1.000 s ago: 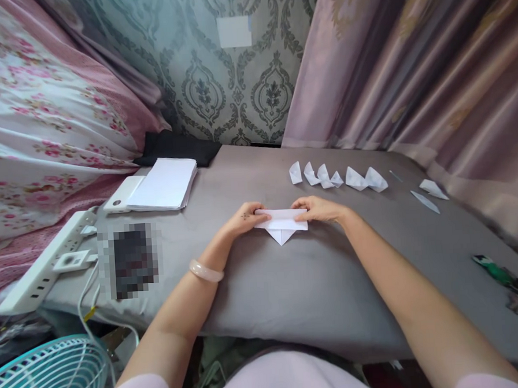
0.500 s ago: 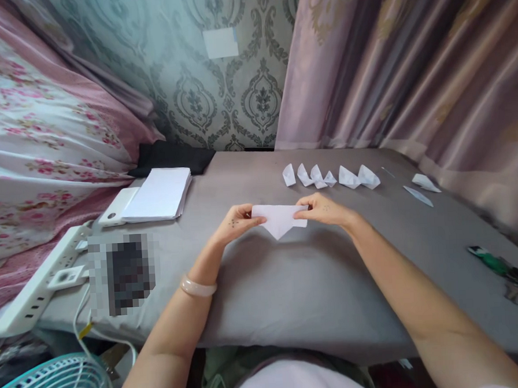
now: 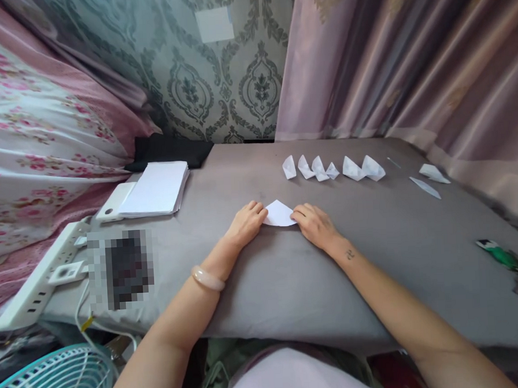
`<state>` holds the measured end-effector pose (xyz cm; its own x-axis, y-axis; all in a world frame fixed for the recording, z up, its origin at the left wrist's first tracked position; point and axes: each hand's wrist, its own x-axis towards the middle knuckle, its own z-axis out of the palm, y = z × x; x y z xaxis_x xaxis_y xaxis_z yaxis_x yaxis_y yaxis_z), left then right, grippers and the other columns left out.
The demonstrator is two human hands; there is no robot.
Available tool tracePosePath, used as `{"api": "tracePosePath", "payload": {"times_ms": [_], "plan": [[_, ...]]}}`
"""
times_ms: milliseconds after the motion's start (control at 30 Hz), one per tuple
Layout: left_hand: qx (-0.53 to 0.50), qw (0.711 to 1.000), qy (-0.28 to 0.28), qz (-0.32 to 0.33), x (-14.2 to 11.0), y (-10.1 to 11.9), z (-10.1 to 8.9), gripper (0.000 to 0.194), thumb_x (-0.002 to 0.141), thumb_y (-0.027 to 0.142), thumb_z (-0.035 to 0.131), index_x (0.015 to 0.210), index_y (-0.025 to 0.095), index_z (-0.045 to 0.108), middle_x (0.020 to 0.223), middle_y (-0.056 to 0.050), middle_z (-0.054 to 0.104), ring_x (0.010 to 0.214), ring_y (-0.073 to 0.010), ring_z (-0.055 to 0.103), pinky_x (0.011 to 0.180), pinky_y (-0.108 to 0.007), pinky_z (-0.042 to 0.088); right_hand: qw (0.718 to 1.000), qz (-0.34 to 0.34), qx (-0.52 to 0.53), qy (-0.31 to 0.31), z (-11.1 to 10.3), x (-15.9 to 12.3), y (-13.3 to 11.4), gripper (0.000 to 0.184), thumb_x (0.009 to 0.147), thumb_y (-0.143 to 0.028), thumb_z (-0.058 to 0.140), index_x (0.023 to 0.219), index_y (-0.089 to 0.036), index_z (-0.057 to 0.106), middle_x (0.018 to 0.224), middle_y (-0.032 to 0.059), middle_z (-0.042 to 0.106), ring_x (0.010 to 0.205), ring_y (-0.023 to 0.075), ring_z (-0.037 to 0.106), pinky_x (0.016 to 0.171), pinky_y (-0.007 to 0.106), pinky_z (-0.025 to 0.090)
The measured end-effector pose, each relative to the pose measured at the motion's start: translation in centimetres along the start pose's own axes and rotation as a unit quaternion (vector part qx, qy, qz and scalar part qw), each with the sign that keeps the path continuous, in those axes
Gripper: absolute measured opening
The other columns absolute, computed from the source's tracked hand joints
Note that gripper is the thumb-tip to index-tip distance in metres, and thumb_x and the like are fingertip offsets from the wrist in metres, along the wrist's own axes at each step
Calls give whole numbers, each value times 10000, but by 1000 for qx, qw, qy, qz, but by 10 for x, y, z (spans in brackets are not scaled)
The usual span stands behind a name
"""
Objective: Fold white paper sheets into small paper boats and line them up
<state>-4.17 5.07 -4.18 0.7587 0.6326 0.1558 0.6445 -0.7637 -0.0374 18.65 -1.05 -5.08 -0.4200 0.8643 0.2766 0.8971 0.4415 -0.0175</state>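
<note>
A folded sheet of white paper point(image 3: 279, 214) lies low over the grey cloth, its point facing away from me and its straight edge toward me. My left hand point(image 3: 248, 223) grips its left corner with the fingers closed. At the opposite corner, my right hand point(image 3: 315, 223) pinches the paper between thumb and fingers. Both corners are partly hidden under the fingers. Beyond my right hand stands a row of several folded white paper shapes point(image 3: 319, 167).
At left sit a stack of white paper point(image 3: 157, 188), a black cloth point(image 3: 170, 150) and a white power strip point(image 3: 42, 280). A fan point(image 3: 56, 381) stands below the table's left corner. To the right lie paper pieces point(image 3: 425, 187) and keys with a green tag point(image 3: 503, 256).
The folded paper has turned over, its point swinging from toward me to away from me. Both hands have come lower and closer together, knuckles now up, still holding the paper.
</note>
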Motion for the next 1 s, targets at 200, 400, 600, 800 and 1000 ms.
{"api": "tracePosePath", "payload": {"times_ms": [200,400,600,800,1000], "plan": [[-50,998,-24,-13,-15,2,-6,255,928,170,390,981,150,639,985,-116,650,947,-250,562,807,-374,442,989,51,135,19,10,-9,10,276,897,-99,455,1033,-194,676,1069,85,650,977,218,557,853,346,441],[-186,977,34,-96,-15,-4,6,184,904,252,506,899,172,671,975,-91,654,907,-219,584,808,-334,460,961,146,232,42,16,-9,17,154,869,-274,600,954,-213,713,1077,63,656,1009,222,591,866,362,481],[-255,953,47,-155,-13,-12,10,187,869,311,577,813,173,690,874,-80,634,844,-210,575,781,-332,461,967,150,202,24,7,-12,15,201,906,-266,544,932,-230,740,1106,57,669,1020,227,589,881,382,480],[-285,945,42,-153,-16,-14,7,136,844,242,583,807,189,703,906,-72,643,854,-199,586,777,-321,467,973,129,188,23,5,-13,15,199,894,-229,544,959,-211,732,1120,69,670,1009,228,589,871,383,480],[-329,915,61,-226,-12,-13,13,156,808,285,651,823,146,719,930,-100,639,845,-200,601,817,-341,487,935,219,278,33,9,-7,17,195,872,-316,574,796,-219,725,1058,41,676,927,187,621,853,345,477]]}}
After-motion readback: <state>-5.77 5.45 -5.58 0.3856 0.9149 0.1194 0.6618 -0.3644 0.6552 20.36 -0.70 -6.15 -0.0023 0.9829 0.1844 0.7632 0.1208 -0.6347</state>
